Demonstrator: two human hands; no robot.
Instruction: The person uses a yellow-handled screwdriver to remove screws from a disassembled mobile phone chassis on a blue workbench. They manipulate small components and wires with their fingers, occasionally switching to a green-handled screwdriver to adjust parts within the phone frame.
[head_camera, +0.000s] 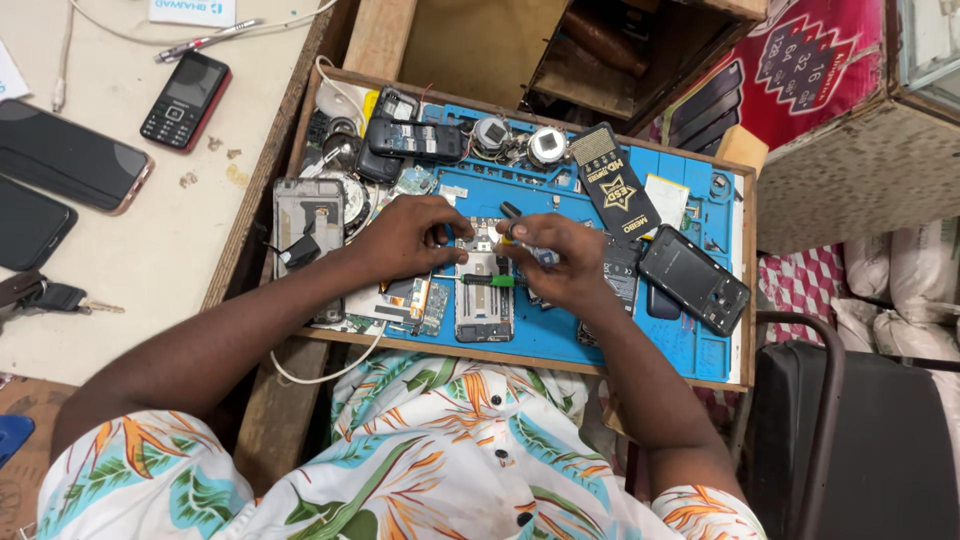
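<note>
Both hands over the blue mat, which sits in a wooden tray.

Left hand: fingers curled down onto the top end of the opened phone, pinning it. Can't tell if anything small is pinched between them.

Right hand: fingers clenched round a thin tool, dark tip pointing up-left toward the left hand, tip just above the phone's top end. Tool body mostly hidden by the hand.

Phone lies near the mat's front edge, about mid-width, long axis running front to back, internals showing, green strip across it just below the hands. Small circuit board touching or just beside its left side.

Rest of mat:
- Black back cover toward the right edge, tilted.
- Black packet with gold star, back-right of the hands, tilted.
- Grey frame at the left edge.
- Dark phone shell at the back-left corner, two round metal parts next to it along the back edge.

Worktop left of the tray: red-and-black keypad phone near the back, two dark smartphones at the left edge, keys near the front-left, pen at the back.

White cable loops off the tray's front edge.
</note>
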